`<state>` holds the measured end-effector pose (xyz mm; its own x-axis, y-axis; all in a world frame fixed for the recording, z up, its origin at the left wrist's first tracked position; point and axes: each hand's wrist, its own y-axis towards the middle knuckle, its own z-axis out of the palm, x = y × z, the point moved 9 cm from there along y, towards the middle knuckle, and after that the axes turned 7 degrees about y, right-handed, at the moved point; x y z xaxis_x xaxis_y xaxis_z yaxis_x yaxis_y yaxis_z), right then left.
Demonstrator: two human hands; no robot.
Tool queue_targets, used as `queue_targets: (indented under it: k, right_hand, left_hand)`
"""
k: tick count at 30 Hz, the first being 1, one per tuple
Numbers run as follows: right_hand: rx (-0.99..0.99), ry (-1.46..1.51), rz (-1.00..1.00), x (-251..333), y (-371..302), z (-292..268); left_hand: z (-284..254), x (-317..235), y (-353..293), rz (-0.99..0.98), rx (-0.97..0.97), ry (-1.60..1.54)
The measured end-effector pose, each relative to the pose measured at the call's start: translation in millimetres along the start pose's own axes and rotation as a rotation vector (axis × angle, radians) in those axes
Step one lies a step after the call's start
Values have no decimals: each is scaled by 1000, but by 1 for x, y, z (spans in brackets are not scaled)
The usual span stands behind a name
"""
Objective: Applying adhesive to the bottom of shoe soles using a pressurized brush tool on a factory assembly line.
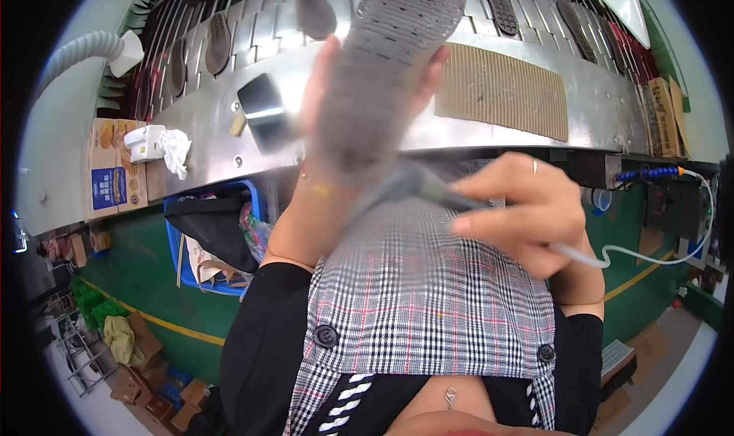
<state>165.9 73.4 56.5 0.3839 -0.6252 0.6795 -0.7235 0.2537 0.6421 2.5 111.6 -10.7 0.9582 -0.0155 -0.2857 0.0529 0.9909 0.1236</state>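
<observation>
A grey-brown shoe sole (409, 23) is held up in front of me, its ridged tread showing and its near end smeared by motion. My left hand (315, 92) is wrapped round it from behind, fingers at one edge and thumb or finger at the other. In my right hand (527, 207) is a dark-handled tool (468, 200), gripped between thumb and fingers. Its blurred head (401, 184), perhaps a brush, is close below the sole's near end; whether they touch I cannot tell. A thin pale tube (581, 256) trails from beside the right hand.
Beyond the metal ledge (206, 138), several soles (218, 42) lie on a slatted metal conveyor (267, 23). Corrugated cardboard (501, 92) and a black flat object (262, 107) lie on the ledge. A blue bin (174, 241) stands below left; a grey hose (80, 51) hangs at far left.
</observation>
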Motion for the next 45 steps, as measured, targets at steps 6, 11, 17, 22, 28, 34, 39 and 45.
queue_targets:
  k: [6, 11, 17, 22, 28, 34, 39, 45]
  right_hand:
    - [-38, -61, 3, -9, -1, -17]
    - [82, 88, -35, 0, -3, -7]
    - [81, 88, 15, -2, -4, -17]
    - [-100, -46, 10, -4, 0, -38]
    - [-50, -9, 16, -3, 0, -38]
    - [23, 39, -5, -5, -6, -46]
    - [-78, -138, -40, -12, -2, -56]
    - [-169, -176, 7, -11, -4, -61]
  left_hand:
    - [-7, 12, -9, -99, -192, 86]
    - [-3, 17, -14, -132, -202, 160]
    - [8, 22, -18, -176, -80, 78]
    - [7, 22, -20, -186, -170, 211]
    - [11, 19, -22, -198, -48, 105]
    - [15, 21, -24, -243, 104, 0]
    - [20, 14, -30, -279, 183, -115]
    - [28, 16, -28, -183, 124, -31]
